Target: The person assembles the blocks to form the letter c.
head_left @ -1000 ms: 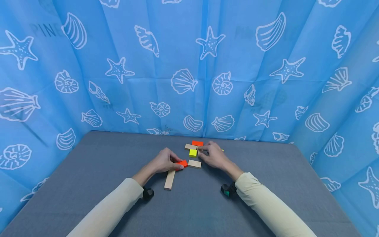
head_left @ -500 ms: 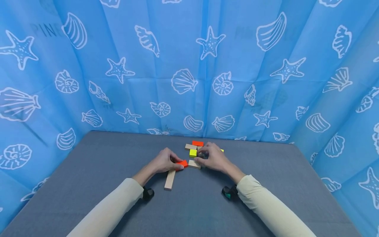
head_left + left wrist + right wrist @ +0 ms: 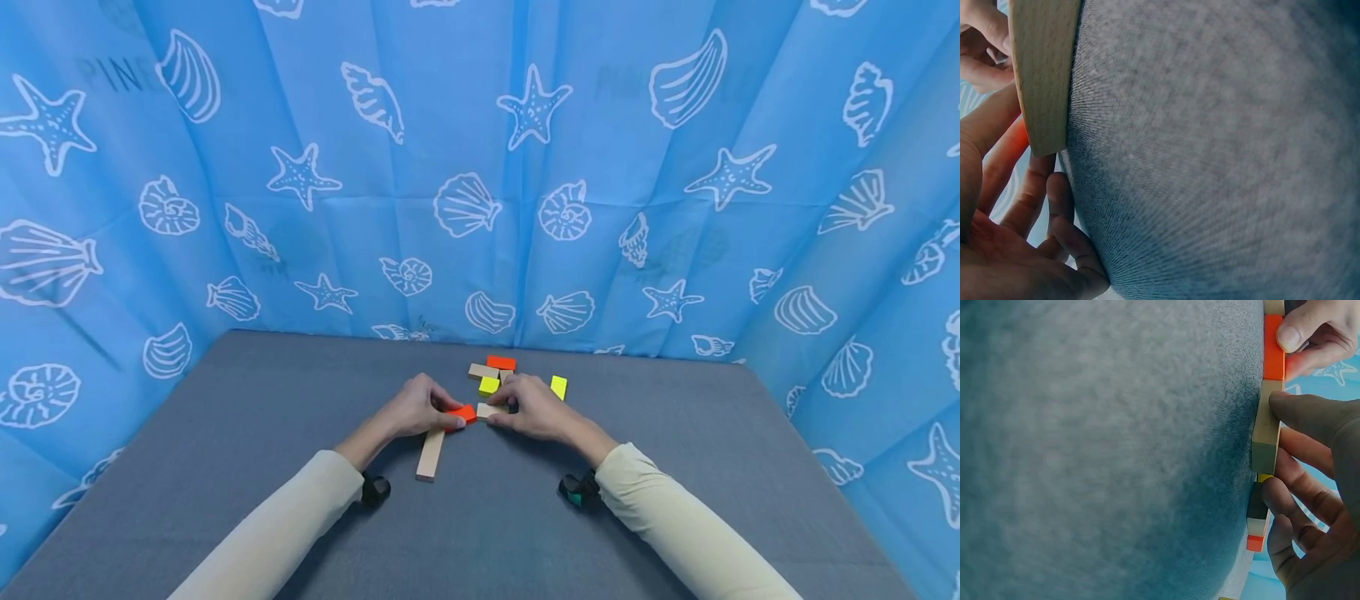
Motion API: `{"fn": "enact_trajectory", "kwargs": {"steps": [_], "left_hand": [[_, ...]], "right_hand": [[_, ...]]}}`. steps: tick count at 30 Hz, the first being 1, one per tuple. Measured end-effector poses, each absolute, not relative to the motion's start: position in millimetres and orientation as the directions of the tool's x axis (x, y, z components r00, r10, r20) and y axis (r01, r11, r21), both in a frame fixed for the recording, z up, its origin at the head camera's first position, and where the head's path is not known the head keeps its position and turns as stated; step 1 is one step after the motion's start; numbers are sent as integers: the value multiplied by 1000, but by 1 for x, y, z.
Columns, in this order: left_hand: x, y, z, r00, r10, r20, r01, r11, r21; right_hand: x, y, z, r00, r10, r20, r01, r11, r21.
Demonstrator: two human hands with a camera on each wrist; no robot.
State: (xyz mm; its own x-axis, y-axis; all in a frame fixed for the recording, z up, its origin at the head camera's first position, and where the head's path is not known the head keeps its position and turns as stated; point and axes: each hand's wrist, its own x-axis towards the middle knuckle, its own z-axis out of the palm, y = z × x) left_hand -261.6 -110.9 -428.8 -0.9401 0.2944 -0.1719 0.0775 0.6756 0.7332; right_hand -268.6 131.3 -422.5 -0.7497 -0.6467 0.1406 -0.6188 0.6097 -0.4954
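Grey cloth-covered table (image 3: 480,533). Left, nearest: long wooden block (image 3: 430,457), then orange block (image 3: 465,412), pale block (image 3: 484,411) touching its right. Farther: yellow block (image 3: 488,386), flat wooden piece (image 3: 482,371), red-orange piece (image 3: 501,362) farthest. Right: yellow bar (image 3: 558,387).

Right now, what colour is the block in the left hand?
The block is orange-red; the right wrist view shows it best.

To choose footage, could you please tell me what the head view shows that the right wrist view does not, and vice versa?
Only the head view: beige sleeves and black wrist devices.

Only the right wrist view: the shaded end face of the pale block, toward the right palm.

Both: the left hand pinching the orange block, the right hand holding the pale block, the grey table and the blue curtain.
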Motion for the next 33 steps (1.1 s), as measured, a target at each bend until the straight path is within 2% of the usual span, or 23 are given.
{"fn": "enact_trajectory", "kwargs": {"steps": [18, 33], "left_hand": [[-261, -111, -430, -943, 292, -163, 79, 667, 741], [-262, -111, -428, -954, 264, -141, 87, 696, 713]], "right_hand": [[-270, 128, -419, -745, -658, 110, -606, 598, -524], [-270, 126, -418, -771, -631, 85, -574, 632, -521]]}}
